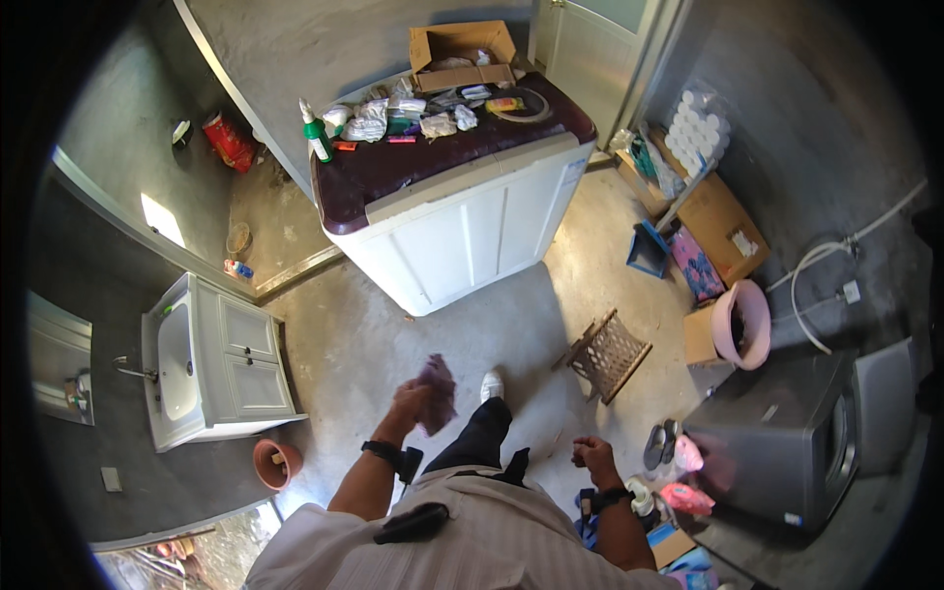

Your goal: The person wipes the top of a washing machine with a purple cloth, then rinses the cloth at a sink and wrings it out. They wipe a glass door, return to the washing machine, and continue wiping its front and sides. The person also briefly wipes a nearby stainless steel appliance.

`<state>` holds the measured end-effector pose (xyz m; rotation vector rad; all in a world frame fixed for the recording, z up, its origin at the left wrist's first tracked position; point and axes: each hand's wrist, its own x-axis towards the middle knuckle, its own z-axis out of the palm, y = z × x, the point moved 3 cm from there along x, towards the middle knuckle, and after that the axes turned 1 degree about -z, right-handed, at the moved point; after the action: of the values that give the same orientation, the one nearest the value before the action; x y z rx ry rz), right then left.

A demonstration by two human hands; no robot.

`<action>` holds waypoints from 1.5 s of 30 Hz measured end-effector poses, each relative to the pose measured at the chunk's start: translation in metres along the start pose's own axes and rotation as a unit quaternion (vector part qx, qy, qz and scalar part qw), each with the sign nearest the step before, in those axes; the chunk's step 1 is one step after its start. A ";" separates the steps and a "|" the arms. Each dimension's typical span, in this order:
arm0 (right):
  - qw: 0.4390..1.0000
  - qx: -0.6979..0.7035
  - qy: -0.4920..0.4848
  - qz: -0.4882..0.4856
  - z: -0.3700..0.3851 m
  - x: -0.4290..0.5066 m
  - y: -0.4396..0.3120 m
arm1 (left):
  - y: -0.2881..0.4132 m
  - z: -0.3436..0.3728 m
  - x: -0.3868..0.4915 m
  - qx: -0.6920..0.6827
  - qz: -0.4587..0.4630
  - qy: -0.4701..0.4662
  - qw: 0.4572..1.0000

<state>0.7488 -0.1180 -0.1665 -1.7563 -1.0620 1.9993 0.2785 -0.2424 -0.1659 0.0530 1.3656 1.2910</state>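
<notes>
My left hand [411,403] grips a crumpled purplish cloth [440,394], which hangs over the concrete floor. On the other side of my body, my right hand [594,455] is held low with its fingers curled in, and nothing shows in it. Ahead of me stands a white cabinet-like unit [472,236] with a dark red top [391,173]. On that top are a green spray-type bottle [317,138], several crumpled plastic bags [366,122], a coiled hose or ring [544,107] and an opened cardboard box [463,77].
A white washbasin cabinet [243,354] and a terracotta-coloured pot [278,464] stand at left. To the right are a small woven-seat chair [608,357], a blue dustpan [649,249], a pink basin [759,332] and a dark grey washing machine [767,435]. Slippers [655,445] lie beside the machine.
</notes>
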 end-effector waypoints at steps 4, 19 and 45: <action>0.998 -0.019 0.025 0.049 -0.006 0.023 -0.036 | 0.073 -0.040 0.065 -0.055 0.104 0.168 0.979; 0.988 -0.155 -0.012 0.014 -0.001 0.186 -0.235 | 0.272 -0.051 0.134 -0.091 0.375 0.433 0.814; 0.941 -0.283 -0.179 0.046 -0.043 0.506 -0.553 | 0.405 0.190 0.213 0.449 0.228 0.646 0.573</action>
<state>0.5345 0.6016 -0.1660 -1.7401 -1.8599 2.2870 0.0966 0.1762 0.0255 0.1898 3.4178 0.7224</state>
